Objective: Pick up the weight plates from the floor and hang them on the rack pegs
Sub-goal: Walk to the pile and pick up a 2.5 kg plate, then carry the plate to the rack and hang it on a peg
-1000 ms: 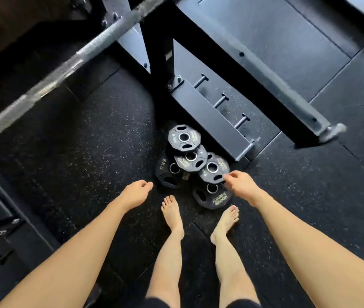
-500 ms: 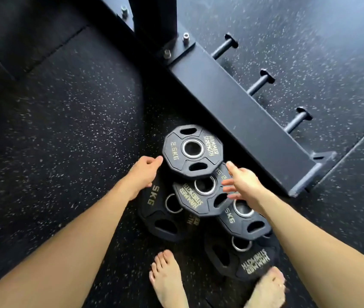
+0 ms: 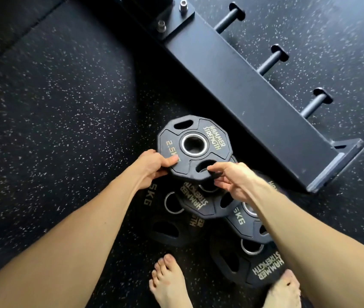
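Your left hand (image 3: 152, 166) is closed on the near-left rim of the top plate (image 3: 195, 150), thumb on its face beside the 2.5 kg marking. Your right hand (image 3: 235, 182) pinches the near edge at the oval grip slot, index finger stretched over the slot; how far the fingers hook through it is hard to tell from this angle. That plate sits at the far end of a heap of plates (image 3: 207, 210) on the floor (image 3: 54, 107), overlapping a second plate beneath it, with larger ones marked 5 kg lying nearer your bare feet (image 3: 169, 283).

The plate is small, rigid and dense for its size, probably rubber-coated, so it should not slip much, but it will drop hard if it does. The two oval slots are the proper holds; a rim-and-slot grip like yours should serve for something this light. Lift it straight up before swinging, since its near edge rests on the plate below and could drag it.

Just to the far right lies the black base beam of the rack (image 3: 254, 96), its edge very close to the plate. Three pegs (image 3: 270, 63) stick out from its far side, all bare, with open floor beyond them. You will likely have to carry the plate over the beam and line its steel-ringed centre hole up with a peg end. Mind your toes; the heap lies right against them.
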Motion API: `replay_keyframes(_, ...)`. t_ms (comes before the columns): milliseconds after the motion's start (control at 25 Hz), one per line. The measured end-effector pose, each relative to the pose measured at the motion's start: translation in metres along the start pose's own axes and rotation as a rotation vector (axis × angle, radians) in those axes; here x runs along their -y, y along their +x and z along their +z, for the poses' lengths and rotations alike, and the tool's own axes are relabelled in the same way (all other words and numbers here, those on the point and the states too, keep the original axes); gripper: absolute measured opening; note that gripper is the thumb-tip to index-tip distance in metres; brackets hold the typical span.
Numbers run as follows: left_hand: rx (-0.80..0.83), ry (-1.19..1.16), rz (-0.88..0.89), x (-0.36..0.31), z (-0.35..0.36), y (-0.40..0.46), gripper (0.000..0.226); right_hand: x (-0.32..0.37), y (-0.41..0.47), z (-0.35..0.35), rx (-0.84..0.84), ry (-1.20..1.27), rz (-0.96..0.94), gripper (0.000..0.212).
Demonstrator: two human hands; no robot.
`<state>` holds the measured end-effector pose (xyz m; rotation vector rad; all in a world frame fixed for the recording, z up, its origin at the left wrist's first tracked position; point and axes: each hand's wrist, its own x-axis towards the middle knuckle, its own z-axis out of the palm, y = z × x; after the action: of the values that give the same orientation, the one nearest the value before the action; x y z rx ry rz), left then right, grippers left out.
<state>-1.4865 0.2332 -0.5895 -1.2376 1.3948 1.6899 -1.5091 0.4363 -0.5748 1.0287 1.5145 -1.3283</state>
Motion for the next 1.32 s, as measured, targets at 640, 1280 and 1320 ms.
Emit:
replay_keyframes(640,0.109,-0.294,-0.006,0.007,-0.020,-0.481,0.052,0.020,-0.442,-0.049,0.100,-0.181,-0.230,0.054)
replay_keyframes(1280,-0.420,-0.704,0.455,0.086,0.075,-0.851,0.059,0.007,-0.752,-0.101,0.683,-0.418,-0.652,0.040)
replay_keyframes(1320,-0.494,-0.772,0.496,0.098,0.085,-0.868,0.057,0.002,-0.768,-0.104,0.754,-0.430,-0.666,0.037)
